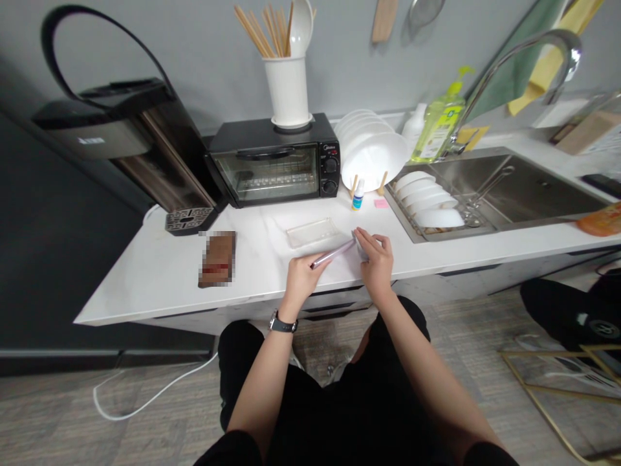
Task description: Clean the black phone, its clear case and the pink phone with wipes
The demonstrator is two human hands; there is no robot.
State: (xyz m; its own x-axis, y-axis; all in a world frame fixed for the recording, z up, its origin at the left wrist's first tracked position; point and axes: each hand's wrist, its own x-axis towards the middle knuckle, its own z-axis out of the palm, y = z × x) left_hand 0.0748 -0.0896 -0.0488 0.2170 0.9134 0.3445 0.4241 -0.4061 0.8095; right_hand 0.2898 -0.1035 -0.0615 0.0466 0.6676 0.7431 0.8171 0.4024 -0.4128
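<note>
My left hand (301,279) is closed around the near end of a thin lilac phone (334,252), which it holds tilted, edge toward me, over the counter's front. At the phone's far end is my right hand (377,264), its fingers bent and pressed together. Something pale and greyish shows under those fingers; I cannot make out what it is. Just beyond the phone, a clear phone case (313,233) lies flat on the white counter (262,259). Behind my right hand stand a small spray bottle (358,197) with a blue label and a pink sticky note (381,203) lying flat.
A pixelated brown item (217,260) lies at left, before a dark drinks machine (189,155). A toaster oven (276,162) carries a white utensil holder (288,90). White plates (373,155), bowls (431,200) and a sink (524,194) are at right. Another person's dark-clothed leg (557,310) shows there.
</note>
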